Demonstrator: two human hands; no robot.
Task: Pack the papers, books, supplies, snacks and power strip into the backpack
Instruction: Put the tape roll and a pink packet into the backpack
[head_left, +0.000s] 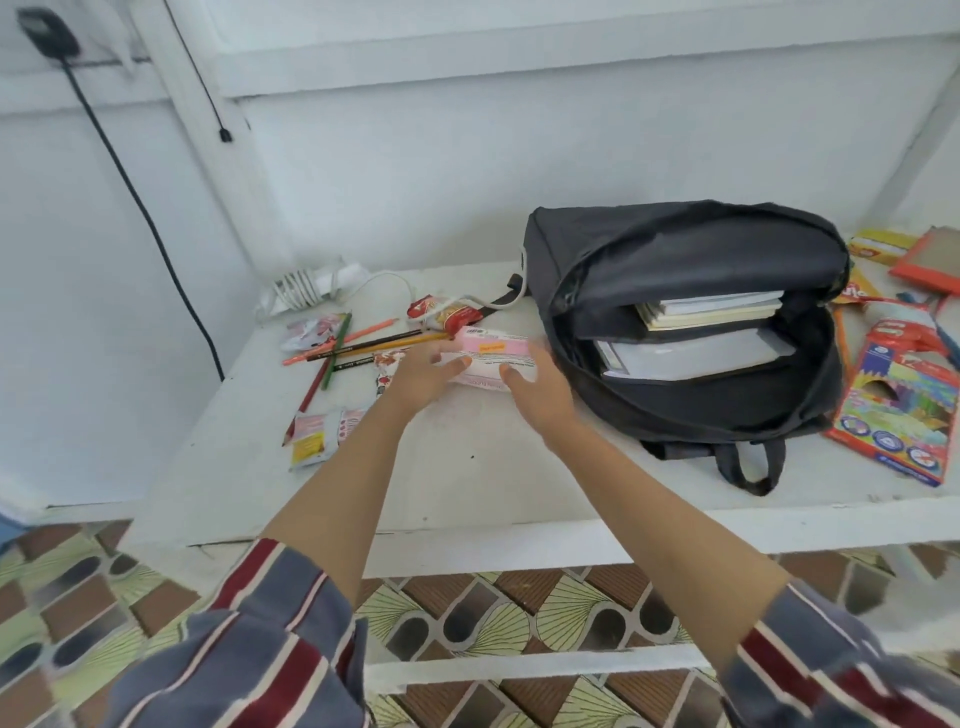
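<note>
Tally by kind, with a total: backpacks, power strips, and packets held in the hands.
Black fabric backpack: 1
White power strip with coiled cord: 1
Pink-and-white plastic packet, held by left hand and right hand: 1
Total: 3

Black backpack (691, 415) lies open right of centre, books (711, 309) stacked inside; pink packet (488, 358) at centre; pencils (358, 345), snacks (447, 310), white power strip (311, 288) left of it

Black backpack (649, 249), pink packet (493, 353)
</note>
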